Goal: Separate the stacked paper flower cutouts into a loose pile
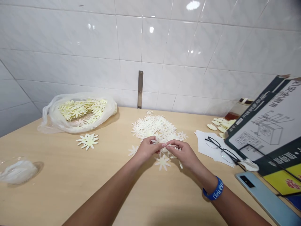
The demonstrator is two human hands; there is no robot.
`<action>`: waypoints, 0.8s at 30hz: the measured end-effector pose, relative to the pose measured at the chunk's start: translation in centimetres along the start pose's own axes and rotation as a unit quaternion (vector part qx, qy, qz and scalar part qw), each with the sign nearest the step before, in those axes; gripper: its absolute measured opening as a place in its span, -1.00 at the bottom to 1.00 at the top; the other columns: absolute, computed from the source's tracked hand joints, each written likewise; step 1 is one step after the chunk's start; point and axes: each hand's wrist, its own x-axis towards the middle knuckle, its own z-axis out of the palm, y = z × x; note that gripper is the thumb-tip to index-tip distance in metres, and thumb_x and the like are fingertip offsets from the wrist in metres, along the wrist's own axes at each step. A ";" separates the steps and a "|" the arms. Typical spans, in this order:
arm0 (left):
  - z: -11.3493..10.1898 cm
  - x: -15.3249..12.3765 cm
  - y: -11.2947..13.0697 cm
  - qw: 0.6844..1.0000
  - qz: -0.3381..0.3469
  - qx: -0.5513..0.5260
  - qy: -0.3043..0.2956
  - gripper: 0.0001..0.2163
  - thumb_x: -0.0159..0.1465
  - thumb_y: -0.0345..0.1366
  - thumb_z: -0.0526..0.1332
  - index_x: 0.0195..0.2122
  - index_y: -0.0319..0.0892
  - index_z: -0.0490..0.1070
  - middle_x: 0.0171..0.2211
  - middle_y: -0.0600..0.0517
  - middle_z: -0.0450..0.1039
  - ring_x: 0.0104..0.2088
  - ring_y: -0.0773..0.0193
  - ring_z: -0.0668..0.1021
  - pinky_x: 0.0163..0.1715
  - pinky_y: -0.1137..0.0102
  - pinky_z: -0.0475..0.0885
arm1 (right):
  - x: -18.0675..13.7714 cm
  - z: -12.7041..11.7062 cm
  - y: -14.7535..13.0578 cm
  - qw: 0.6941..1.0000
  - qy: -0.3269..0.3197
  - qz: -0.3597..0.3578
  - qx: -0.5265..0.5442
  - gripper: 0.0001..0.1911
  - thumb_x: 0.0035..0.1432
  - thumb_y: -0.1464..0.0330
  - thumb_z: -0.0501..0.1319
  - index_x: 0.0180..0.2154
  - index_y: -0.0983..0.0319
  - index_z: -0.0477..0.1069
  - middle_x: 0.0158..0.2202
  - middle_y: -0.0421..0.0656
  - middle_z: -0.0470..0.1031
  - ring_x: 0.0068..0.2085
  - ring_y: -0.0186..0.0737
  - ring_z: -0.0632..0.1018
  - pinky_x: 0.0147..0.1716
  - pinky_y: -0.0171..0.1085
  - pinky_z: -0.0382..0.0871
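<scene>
left hand (148, 150) and right hand (183, 153): grip pinching pale flowers (156, 141) | where: near edge of flower pile (154, 125), above counter (150, 196) | handling: probably light, soft, easily creased; hold by center

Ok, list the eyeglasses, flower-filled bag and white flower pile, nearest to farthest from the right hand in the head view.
From the right hand:
1. White flower pile: ahead, slightly left.
2. Eyeglasses: to its right.
3. Flower-filled bag: far left.
</scene>
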 end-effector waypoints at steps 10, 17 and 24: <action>-1.2 0.5 0.4 0.992 0.031 0.111 0.046 -0.72 0.05 -0.09 0.31 -0.59 -0.22 0.43 -0.57 0.02 0.45 -0.52 0.33 0.42 -0.43 0.40 0.31 | 0.7 -0.9 1.2 0.994 0.023 0.061 0.092 -0.59 -0.03 0.02 0.31 -0.51 0.24 0.34 -0.59 -0.28 0.18 -0.54 -0.35 0.27 -0.57 -0.34 0.16; -2.0 0.3 -0.2 0.947 0.088 0.276 0.141 -0.79 0.15 -0.11 0.24 -0.36 -0.16 0.49 -0.29 -0.05 0.53 -0.24 0.11 0.53 -0.22 0.28 0.36 | 0.1 -0.8 0.5 0.987 -0.107 0.078 0.092 -0.56 -0.04 0.03 0.33 -0.58 0.24 0.29 -0.62 -0.30 0.19 -0.57 -0.39 0.26 -0.59 -0.36 0.21; -1.1 -0.3 1.0 0.941 0.183 0.258 0.117 -0.76 0.27 -0.11 0.11 -0.23 -0.12 0.48 -0.20 -0.03 0.51 -0.17 0.18 0.51 -0.17 0.33 0.38 | -0.3 -0.5 -0.4 0.983 -0.089 0.114 0.110 -0.59 -0.07 0.06 0.35 -0.58 0.25 0.35 -0.60 -0.25 0.28 -0.54 -0.34 0.37 -0.57 -0.35 0.27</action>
